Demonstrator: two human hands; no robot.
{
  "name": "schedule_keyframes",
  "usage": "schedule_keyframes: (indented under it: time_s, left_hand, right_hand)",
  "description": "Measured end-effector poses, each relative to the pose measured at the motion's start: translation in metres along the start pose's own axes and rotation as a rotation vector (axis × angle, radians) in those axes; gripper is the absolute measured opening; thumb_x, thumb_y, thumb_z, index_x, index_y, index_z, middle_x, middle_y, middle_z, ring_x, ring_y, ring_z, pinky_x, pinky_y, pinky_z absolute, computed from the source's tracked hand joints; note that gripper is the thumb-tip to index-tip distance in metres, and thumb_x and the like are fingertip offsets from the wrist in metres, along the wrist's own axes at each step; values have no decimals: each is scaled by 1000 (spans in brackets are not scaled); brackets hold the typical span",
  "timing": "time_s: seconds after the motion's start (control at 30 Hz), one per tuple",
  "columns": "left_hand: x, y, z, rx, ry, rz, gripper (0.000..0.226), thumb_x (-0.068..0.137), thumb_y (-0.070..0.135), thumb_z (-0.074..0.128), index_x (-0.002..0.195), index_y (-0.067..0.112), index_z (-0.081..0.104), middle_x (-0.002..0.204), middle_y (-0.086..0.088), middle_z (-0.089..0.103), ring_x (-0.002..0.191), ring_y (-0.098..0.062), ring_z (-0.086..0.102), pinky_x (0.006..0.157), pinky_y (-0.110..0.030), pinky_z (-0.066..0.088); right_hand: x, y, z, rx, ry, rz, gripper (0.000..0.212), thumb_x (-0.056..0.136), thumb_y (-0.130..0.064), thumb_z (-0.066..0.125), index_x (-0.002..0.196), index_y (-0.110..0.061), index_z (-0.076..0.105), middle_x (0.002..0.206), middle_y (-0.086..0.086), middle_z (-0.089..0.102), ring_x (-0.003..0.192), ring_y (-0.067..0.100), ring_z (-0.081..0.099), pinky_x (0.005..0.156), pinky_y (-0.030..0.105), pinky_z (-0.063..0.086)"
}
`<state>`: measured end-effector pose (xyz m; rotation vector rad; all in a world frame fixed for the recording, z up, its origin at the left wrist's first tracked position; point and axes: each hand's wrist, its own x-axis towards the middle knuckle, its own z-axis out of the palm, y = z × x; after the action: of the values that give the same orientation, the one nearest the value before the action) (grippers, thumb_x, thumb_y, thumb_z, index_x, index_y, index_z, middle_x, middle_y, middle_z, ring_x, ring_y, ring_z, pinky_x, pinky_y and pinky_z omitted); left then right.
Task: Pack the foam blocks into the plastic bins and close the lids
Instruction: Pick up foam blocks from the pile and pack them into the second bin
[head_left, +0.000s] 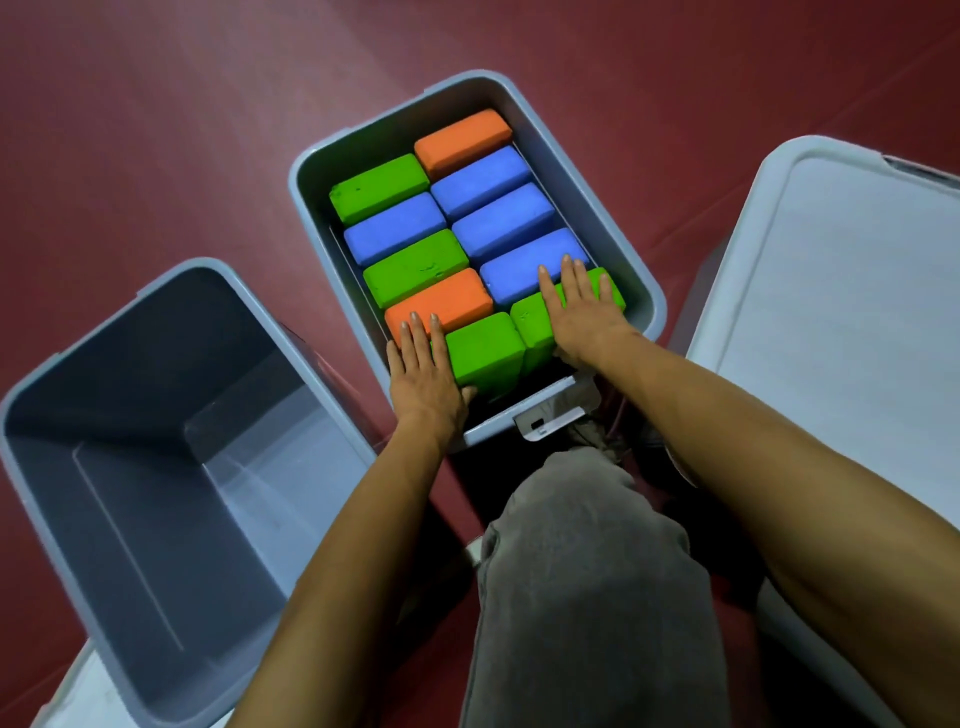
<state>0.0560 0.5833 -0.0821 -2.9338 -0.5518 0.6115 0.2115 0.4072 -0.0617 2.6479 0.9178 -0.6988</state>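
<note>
A grey plastic bin in front of me holds two rows of foam blocks in green, blue and orange. My left hand lies flat with straight fingers on the near-left green block, fingertips reaching the orange block behind it. My right hand presses flat on the near-right green block, fingertips touching a blue block. The two near green blocks sit higher than the others. A latch hangs at the bin's near rim.
An empty grey bin stands at the left. A bin with a pale lid on it stands at the right. My grey-trousered knee is just below the middle bin. The floor is dark red.
</note>
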Motion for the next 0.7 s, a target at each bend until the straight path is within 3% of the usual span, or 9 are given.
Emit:
schedule_keyframes:
  time_s: [0.07, 0.17, 0.33, 0.53, 0.6, 0.7]
  left_hand:
    - [5, 0, -1, -25, 1, -13, 119, 84, 86, 26, 153, 2, -24, 161, -25, -21, 151, -39, -15, 123, -53, -1]
    - [9, -3, 0, -93, 55, 35, 123, 79, 91, 14, 155, -1, -15, 163, -24, -16, 152, -38, -13, 124, -52, -1]
    - [11, 2, 10, -84, 155, 197, 113, 90, 80, 26, 155, -5, -11, 161, -30, -15, 150, -44, -14, 123, -54, 6]
    - [20, 17, 11, -102, 197, 313, 107, 93, 69, 40, 155, -6, -7, 162, -27, -15, 151, -40, -15, 124, -51, 7]
    - [20, 17, 11, -129, 171, 315, 103, 96, 68, 34, 155, -5, -8, 162, -25, -17, 151, -37, -17, 124, -50, 5]
    - [23, 9, 9, -178, 138, 358, 96, 97, 69, 18, 157, -1, -8, 163, -21, -18, 151, -34, -20, 124, -50, 2]
  right_hand:
    - [8, -6, -1, -4, 10, 25, 93, 94, -19, 47, 151, -6, -26, 157, 29, -22, 148, 42, -17, 118, 62, 3]
    - [17, -7, -2, -154, 95, -51, 107, 85, -37, 56, 151, 7, -17, 158, 32, -15, 148, 45, -11, 119, 59, 7]
    - [14, 10, 10, -292, 179, -206, 120, 76, -49, 60, 150, 10, -14, 155, 37, -14, 147, 50, -9, 118, 62, 10]
    - [22, -15, 2, -547, 170, -113, 84, 100, -44, 26, 150, 10, -16, 158, 33, -13, 147, 49, -13, 115, 67, 4]
    - [22, -15, 0, -553, 166, -105, 94, 97, -51, 34, 150, 9, -16, 158, 32, -14, 147, 48, -12, 116, 66, 2]
    - [21, -4, -5, -454, 134, -121, 126, 80, -75, 47, 150, 8, -17, 158, 30, -17, 148, 45, -12, 117, 64, 3]
